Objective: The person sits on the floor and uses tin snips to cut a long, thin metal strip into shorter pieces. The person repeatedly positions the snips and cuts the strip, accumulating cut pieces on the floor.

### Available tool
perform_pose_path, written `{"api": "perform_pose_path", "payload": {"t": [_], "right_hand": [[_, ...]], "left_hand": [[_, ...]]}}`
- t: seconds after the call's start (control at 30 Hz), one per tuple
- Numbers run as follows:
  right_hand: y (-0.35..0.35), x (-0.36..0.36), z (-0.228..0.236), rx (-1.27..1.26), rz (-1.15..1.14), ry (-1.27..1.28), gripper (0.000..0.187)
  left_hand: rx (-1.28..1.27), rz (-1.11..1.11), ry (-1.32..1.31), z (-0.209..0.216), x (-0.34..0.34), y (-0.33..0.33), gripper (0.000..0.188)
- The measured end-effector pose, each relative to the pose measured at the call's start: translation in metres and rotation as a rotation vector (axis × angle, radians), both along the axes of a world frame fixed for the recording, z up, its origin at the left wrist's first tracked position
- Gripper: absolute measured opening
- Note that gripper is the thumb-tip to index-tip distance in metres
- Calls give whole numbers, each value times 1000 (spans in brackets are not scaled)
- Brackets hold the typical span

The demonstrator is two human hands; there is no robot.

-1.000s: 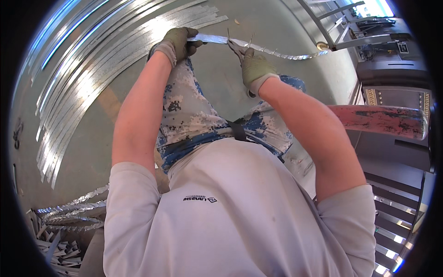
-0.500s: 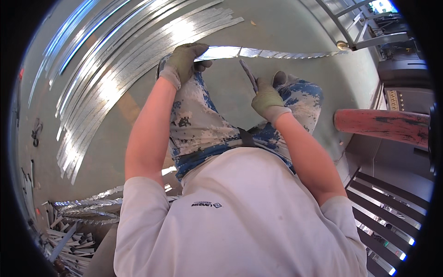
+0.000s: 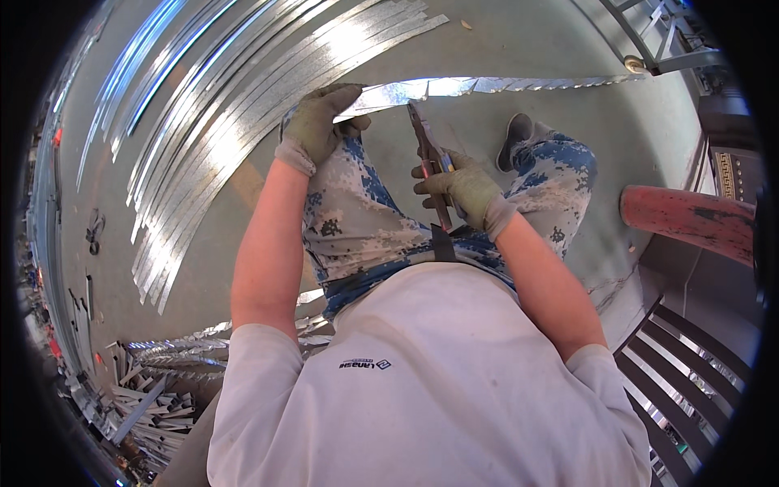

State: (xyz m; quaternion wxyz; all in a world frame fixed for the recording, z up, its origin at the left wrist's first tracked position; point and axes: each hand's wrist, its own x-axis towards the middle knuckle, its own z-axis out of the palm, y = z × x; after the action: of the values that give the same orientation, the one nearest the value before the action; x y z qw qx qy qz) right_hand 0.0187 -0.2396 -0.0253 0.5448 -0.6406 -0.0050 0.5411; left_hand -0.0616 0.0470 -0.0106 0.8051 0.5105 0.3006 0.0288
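Note:
My gloved left hand, over the left thigh, is closed on the near end of a shiny metal strip. Away to the right the strip stretches, its length marked by a row of slanted cuts and bent, twisted sections. In my gloved right hand is a pair of metal snips, gripped by the handles. Their jaws point up toward the strip's lower edge, close to it; whether they touch I cannot tell.
Many flat metal strips lie side by side on the floor at left. Cut, twisted strips and a heap of scraps are at lower left. A red cylinder, a metal frame and a slatted rack stand at right.
The snips have swung more upright, with their jaws nearer the strip, and my right-hand fingers have spread along the handles. My left hand keeps hold of the strip. The view has shifted slightly.

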Motion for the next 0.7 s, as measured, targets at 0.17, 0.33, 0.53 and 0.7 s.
{"api": "perform_pose_path", "payload": {"t": [0.17,0.33,0.53,0.7], "right_hand": [[-3,0,-6,46,-32,41,65],[-7,2,-7,139,-74,144,65],[-6,2,-1,234,-88,294,76],[9,-8,0,59,-42,94,81]], "left_hand": [[-42,-27,-37,-15,1,9,32],[-10,35,26,-2,3,-3,33],[-29,37,11,-10,2,3,30],[-25,58,38,-22,3,7,29]]}}
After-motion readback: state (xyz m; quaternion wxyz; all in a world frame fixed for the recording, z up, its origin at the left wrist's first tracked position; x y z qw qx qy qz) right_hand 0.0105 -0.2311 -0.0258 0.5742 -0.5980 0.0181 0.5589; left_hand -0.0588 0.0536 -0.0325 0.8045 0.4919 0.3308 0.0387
